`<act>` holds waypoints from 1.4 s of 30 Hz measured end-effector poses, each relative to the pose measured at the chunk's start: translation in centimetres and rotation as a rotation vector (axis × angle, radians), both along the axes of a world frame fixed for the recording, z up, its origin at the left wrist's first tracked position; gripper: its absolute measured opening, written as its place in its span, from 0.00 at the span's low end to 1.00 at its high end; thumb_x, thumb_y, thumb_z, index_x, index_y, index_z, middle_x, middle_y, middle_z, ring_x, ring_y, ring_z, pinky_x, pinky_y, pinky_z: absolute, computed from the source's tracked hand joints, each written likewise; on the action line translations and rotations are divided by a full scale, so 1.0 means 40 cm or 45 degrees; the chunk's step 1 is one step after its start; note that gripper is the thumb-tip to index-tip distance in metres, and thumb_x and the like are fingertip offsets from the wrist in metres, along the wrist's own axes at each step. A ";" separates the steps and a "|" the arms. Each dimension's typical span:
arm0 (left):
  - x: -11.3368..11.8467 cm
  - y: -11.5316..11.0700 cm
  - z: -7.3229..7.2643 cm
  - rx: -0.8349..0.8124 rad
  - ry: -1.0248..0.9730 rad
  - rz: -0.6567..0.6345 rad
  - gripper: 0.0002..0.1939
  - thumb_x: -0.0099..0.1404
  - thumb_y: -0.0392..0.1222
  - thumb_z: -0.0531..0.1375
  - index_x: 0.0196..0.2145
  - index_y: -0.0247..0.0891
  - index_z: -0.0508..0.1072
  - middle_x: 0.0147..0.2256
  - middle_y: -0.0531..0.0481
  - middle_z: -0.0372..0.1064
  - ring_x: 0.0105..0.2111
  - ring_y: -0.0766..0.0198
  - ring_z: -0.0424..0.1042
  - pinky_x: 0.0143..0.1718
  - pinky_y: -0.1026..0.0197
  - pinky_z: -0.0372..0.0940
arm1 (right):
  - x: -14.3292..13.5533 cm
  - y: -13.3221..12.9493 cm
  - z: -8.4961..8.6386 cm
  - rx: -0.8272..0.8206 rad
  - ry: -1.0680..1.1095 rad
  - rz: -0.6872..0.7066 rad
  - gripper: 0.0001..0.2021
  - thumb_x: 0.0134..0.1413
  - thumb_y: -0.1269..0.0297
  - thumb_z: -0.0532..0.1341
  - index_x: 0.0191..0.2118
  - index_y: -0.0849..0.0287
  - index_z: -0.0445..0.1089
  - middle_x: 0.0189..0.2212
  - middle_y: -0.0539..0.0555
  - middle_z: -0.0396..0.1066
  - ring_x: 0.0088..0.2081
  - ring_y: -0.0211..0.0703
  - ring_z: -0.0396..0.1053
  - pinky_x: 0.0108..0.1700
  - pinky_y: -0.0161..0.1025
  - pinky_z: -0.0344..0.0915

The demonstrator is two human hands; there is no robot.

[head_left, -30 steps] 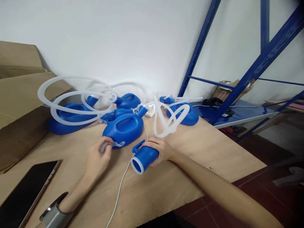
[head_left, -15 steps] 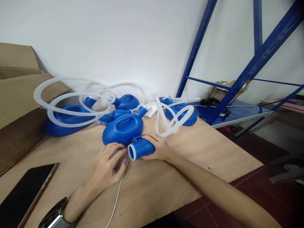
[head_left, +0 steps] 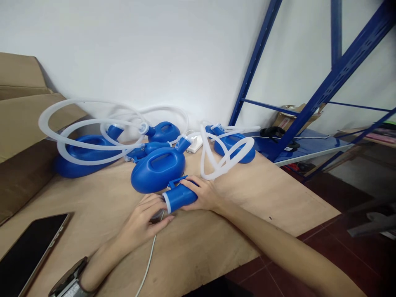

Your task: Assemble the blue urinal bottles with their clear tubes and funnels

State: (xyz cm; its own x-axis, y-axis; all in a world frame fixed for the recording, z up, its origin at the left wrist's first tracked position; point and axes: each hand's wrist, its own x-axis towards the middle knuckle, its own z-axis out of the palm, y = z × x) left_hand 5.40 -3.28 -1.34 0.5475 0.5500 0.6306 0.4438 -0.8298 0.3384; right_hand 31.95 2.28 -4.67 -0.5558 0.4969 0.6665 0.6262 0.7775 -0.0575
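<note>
My right hand [head_left: 202, 194] is wrapped around a blue plastic urinal funnel [head_left: 180, 198], a short tube with a pale rim and a small handle on top. The funnel lies low over the table, its mouth facing left. My left hand [head_left: 144, 214] is curled at that mouth, fingertips against the rim. A clear piece partly shows under its fingers, too hidden to name. Just behind, a blue urinal bottle [head_left: 157, 169] with a grip opening lies on the table, its neck pointing up to the right.
More blue bottles [head_left: 233, 148] with coiled translucent hoses [head_left: 213, 173] lie along the wall. A phone [head_left: 34, 251] and a cardboard box [head_left: 27, 165] are at the left. A white cable [head_left: 150, 260] runs toward me. A blue metal rack [head_left: 312, 103] stands right, beside the table's edge.
My left hand has come up to the funnel's mouth, and its fingers now meet the rim. The funnel has shifted slightly left and turned, so its opening no longer faces me.
</note>
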 end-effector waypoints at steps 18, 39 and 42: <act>-0.030 -0.007 0.051 -0.138 -0.072 0.099 0.10 0.70 0.37 0.59 0.29 0.41 0.67 0.25 0.57 0.68 0.26 0.67 0.68 0.42 0.58 0.71 | -0.003 0.010 -0.004 -0.106 0.069 0.009 0.38 0.50 0.37 0.70 0.62 0.55 0.71 0.55 0.63 0.78 0.47 0.57 0.81 0.45 0.48 0.78; -0.034 -0.008 0.021 0.279 0.052 0.360 0.12 0.69 0.39 0.59 0.50 0.40 0.71 0.43 0.44 0.78 0.42 0.53 0.79 0.44 0.51 0.72 | -0.011 -0.011 0.035 -0.270 0.239 0.030 0.39 0.55 0.41 0.70 0.67 0.53 0.64 0.60 0.64 0.72 0.56 0.60 0.76 0.56 0.56 0.75; -0.019 -0.022 0.011 0.109 0.034 0.381 0.28 0.70 0.50 0.60 0.64 0.39 0.64 0.56 0.36 0.72 0.54 0.45 0.77 0.50 0.47 0.75 | -0.036 -0.040 0.035 -0.245 0.167 0.081 0.37 0.61 0.43 0.67 0.70 0.53 0.61 0.61 0.64 0.70 0.59 0.60 0.74 0.59 0.57 0.73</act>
